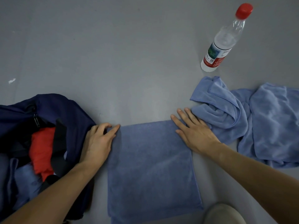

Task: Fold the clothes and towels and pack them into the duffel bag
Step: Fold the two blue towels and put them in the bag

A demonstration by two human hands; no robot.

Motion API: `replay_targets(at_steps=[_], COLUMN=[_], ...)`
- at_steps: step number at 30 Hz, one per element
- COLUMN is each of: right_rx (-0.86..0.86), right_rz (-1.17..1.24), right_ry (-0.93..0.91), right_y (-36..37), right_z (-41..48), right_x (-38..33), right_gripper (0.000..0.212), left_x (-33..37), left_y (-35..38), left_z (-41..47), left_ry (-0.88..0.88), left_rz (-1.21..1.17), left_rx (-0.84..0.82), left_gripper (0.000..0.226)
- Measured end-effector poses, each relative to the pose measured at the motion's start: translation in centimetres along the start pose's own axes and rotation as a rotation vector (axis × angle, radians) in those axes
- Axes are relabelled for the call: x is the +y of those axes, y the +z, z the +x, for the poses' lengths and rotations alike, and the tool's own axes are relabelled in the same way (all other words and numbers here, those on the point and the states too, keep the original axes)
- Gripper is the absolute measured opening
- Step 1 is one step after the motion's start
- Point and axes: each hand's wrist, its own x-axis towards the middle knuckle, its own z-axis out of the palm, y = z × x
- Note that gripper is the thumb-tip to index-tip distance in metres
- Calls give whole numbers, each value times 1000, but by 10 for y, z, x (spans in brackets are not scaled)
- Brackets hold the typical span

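Observation:
A folded blue towel (152,168) lies flat on the grey floor in front of me. My left hand (98,143) rests on its far left corner, fingers loosely bent, the index fingertip on the edge. My right hand (192,131) lies flat with straight fingers on the far right corner. A second, crumpled blue towel (258,120) lies to the right, touching my right hand's fingers. The dark navy duffel bag (53,110) sits open at the left, with a red garment (42,151) and some blue cloth (25,180) inside.
A clear plastic water bottle (224,41) with a red cap stands on the grey floor (113,54) at the back right. A pale rounded thing (224,214), perhaps a knee or shoe, shows at the bottom edge. A small white scrap (12,80) lies far left.

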Motion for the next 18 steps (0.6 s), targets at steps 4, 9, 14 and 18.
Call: replay_targets(at_steps=[4,9,14,18], right_rx=[110,178,181,354], right_rz=[84,278,398,496], right_ry=[-17,42,151,110], right_y=[-9,-24,-38,-65], right_z=[0,16,36,26], right_x=[3,-9,-3,-5], right_gripper=[58,27,4,6], left_x=[1,0,6,25], left_y=[-8,-17,-29,-55], left_z=[14,39,48,46], left_ry=[-135,-277,-418,-456], left_rz=[-141,-274,-395,-468], left_rx=[-58,-229,-132,-9], left_gripper=[42,13,5,5])
